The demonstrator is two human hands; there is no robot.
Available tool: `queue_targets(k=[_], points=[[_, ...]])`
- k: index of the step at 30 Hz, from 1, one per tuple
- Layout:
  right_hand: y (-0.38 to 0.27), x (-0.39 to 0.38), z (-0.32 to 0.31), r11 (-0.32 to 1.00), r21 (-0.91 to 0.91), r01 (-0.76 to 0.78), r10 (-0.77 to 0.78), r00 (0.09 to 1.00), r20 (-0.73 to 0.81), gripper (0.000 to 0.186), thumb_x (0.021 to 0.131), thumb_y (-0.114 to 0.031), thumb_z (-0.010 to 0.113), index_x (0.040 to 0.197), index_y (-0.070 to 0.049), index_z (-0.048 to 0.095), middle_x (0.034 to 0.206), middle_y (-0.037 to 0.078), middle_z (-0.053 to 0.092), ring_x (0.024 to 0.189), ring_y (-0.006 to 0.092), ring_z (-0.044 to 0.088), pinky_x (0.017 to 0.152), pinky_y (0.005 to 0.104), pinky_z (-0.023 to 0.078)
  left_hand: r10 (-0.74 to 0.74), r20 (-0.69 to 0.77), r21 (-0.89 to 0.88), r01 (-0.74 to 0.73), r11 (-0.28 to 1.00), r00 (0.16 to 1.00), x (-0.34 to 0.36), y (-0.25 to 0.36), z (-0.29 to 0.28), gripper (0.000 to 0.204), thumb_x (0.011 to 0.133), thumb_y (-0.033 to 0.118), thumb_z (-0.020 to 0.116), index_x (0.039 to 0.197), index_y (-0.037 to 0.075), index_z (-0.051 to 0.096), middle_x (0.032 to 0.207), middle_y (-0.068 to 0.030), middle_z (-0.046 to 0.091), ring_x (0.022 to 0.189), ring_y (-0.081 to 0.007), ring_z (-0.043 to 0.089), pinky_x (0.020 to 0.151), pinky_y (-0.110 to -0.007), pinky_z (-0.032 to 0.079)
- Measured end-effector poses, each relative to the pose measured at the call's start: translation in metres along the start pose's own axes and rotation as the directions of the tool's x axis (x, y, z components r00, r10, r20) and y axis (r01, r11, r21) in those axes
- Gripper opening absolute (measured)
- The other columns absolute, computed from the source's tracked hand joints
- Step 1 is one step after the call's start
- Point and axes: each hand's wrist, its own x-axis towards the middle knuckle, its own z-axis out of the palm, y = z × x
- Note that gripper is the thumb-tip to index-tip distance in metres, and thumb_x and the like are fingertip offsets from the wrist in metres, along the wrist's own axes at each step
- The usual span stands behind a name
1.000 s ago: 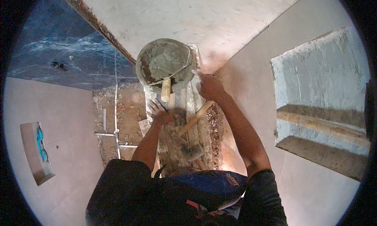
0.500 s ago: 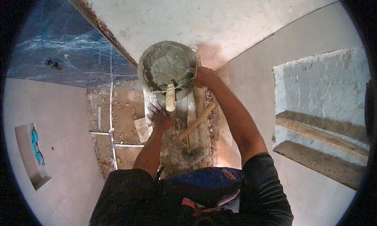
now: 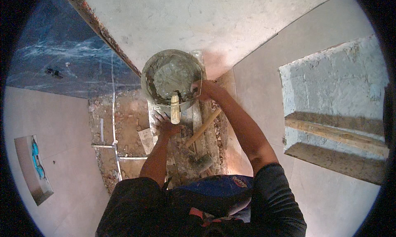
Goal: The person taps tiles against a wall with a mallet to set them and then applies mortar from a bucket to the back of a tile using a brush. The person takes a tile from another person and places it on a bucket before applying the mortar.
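Observation:
A round bucket [image 3: 147, 90] of wet grey mortar [image 3: 173, 74] stands on planks in front of me. A trowel's wooden handle [image 3: 175, 109] sticks out over the bucket's near rim; its blade is hidden in the mortar. My right hand [image 3: 202, 90] is closed at the bucket's right rim, with the fingers curled over the edge beside the thin wire handle. Just below the bucket on the left, my left hand [image 3: 167, 125] lies with its fingers spread on the planks, close to the trowel handle. Nothing shows in that left hand.
Wooden planks [image 3: 187, 138] run beneath the bucket, with a mallet [image 3: 204, 163] lying on them. White pipes [image 3: 115, 134] cross the rubble floor [image 3: 130, 121] at left. Pale walls stand close on both sides; the right recess holds a wooden board [image 3: 338, 134].
The whole view has shifted a little, and the bucket appears slightly lower and farther left. My right hand has moved slightly inward over the bucket's rim. The left hand stays on the planks.

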Motion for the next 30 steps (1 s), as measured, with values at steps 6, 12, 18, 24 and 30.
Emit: queue_targets(k=[6, 12, 18, 24, 30], points=[[0.092, -0.043, 0.037, 0.939, -0.103, 0.327, -0.342, 0.87, -0.355, 0.035, 0.086, -0.025, 0.068, 0.117, -0.008, 0.069, 0.111, 0.018, 0.071, 0.101, 0.035, 0.068, 0.092, 0.05, 0.053, 0.091, 0.049, -0.101, -0.086, 0.991, 0.995, 0.028, 0.014, 0.017, 0.138, 0.061, 0.079, 0.075, 0.158, 0.001, 0.017, 0.162, -0.0302, 0.008, 0.151, -0.0469, 0.007, 0.118, -0.066, 0.012], [0.015, -0.221, 0.042, 0.802, 0.595, -0.048, 0.359, 0.835, -0.416, 0.046, 0.091, -0.024, 0.067, 0.132, -0.005, 0.06, 0.125, 0.018, 0.066, 0.111, 0.0322, 0.063, 0.101, 0.0456, 0.048, 0.421, -0.251, -0.141, -0.463, 0.875, 0.872, 0.025, 0.042, 0.006, 0.12, 0.068, 0.07, 0.072, 0.155, 0.004, 0.024, 0.157, -0.0275, 0.017, 0.146, -0.0447, 0.016, 0.116, -0.062, 0.017], [-0.066, -0.498, 0.048, 0.557, 0.829, 0.041, 0.74, 0.429, -0.518, 0.041, 0.094, -0.006, 0.061, 0.135, -0.005, 0.058, 0.127, 0.013, 0.067, 0.111, 0.0232, 0.064, 0.097, 0.0375, 0.053, 0.82, -0.095, -0.077, -0.825, 0.559, 0.564, -0.09, 0.197, 0.022, 0.102, 0.075, 0.062, 0.07, 0.152, 0.006, 0.031, 0.152, -0.0248, 0.027, 0.142, -0.0425, 0.025, 0.114, -0.058, 0.023], [-0.208, -0.735, 0.083, 0.719, 0.694, 0.036, 0.662, -0.339, -0.669, 0.043, 0.087, 0.001, 0.058, 0.13, -0.001, 0.062, 0.119, 0.01, 0.068, 0.107, 0.0175, 0.064, 0.09, 0.0348, 0.055, 0.928, 0.182, -0.004, -0.943, 0.332, 0.326, -0.227, 0.269, 0.033, 0.085, 0.082, 0.054, 0.067, 0.148, 0.009, 0.038, 0.148, -0.0221, 0.037, 0.137, -0.0402, 0.033, 0.112, -0.055, 0.028], [-0.32, -0.908, 0.085, 0.634, 0.593, -0.496, -0.006, -0.77, -0.638, 0.047, 0.088, 0.006, 0.051, 0.134, 0.001, 0.06, 0.124, 0.01, 0.065, 0.106, 0.0159, 0.062, 0.085, 0.0313, 0.056, 0.917, 0.32, 0.047, -0.971, 0.234, 0.236, -0.326, 0.299, 0.018, 0.068, 0.089, 0.046, 0.064, 0.145, 0.011, 0.045, 0.143, -0.0194, 0.046, 0.133, -0.038, 0.042, 0.11, -0.051, 0.034]])
